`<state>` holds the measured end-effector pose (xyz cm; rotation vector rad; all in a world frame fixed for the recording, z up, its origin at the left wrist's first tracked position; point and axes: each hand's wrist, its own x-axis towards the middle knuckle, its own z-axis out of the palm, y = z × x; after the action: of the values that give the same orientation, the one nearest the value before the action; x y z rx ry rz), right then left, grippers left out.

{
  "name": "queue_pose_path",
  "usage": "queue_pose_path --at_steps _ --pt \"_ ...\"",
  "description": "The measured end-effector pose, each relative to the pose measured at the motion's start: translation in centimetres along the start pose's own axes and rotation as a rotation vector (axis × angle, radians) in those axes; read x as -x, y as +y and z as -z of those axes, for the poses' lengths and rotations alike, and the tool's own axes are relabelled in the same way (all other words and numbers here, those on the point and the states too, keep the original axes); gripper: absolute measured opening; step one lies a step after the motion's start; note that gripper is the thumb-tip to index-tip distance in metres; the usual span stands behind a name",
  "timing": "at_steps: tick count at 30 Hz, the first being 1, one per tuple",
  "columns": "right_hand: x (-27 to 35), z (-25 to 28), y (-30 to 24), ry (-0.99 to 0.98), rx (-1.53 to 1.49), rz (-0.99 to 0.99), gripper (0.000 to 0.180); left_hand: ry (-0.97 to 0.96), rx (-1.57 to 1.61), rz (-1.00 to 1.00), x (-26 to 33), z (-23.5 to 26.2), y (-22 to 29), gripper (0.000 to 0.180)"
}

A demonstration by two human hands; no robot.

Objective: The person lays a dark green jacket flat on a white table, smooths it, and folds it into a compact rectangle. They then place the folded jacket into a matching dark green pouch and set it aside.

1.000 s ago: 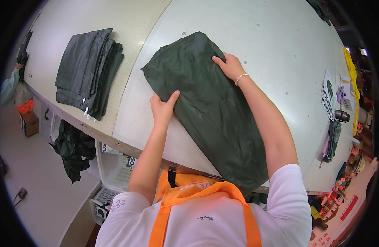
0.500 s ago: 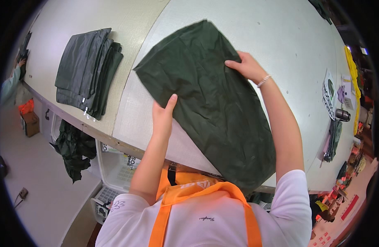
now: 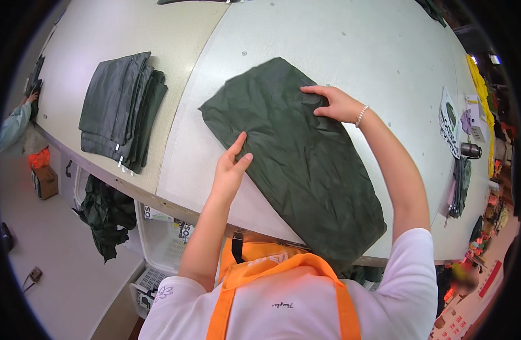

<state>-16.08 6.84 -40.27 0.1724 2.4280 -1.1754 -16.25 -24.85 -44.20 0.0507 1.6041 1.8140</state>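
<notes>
Nearest us, below the edge of the surface (image 3: 175,187), a white plastic crate (image 3: 164,243) sits with dark green cloth (image 3: 105,212) hanging beside it on the left. On the surface itself, the dark green garment (image 3: 297,156) lies spread flat, running from the near right edge toward the far left. Our left hand (image 3: 231,165) rests open, fingers together, on its near-left edge, pressing rather than gripping. Our right hand (image 3: 335,103), with a bead bracelet at the wrist, lies farther off on the garment's far-right side, fingers spread and bunching a little cloth beneath them. A second ago the far end was folded narrow and rounded; now it is opened out wide with a squarer corner, and the right hand has slid outward. We judge the cloth is being flattened and squared. Farther left, a stack of folded dark garments (image 3: 122,110) lies well apart. At the far left edge, another person's light blue sleeve (image 3: 14,124) shows.
</notes>
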Motion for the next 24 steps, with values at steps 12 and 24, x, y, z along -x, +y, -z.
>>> queue_pose_path --at_steps 12,24 --pt "-0.2 -0.8 -1.0 0.064 -0.294 -0.156 0.031 -0.240 0.557 0.431 0.9 4.1 2.7 0.077" --pt "1.2 -0.6 3.8 -0.005 -0.643 -0.223 0.043 0.113 -0.166 -0.066 0.2 1.5 -0.8 0.029"
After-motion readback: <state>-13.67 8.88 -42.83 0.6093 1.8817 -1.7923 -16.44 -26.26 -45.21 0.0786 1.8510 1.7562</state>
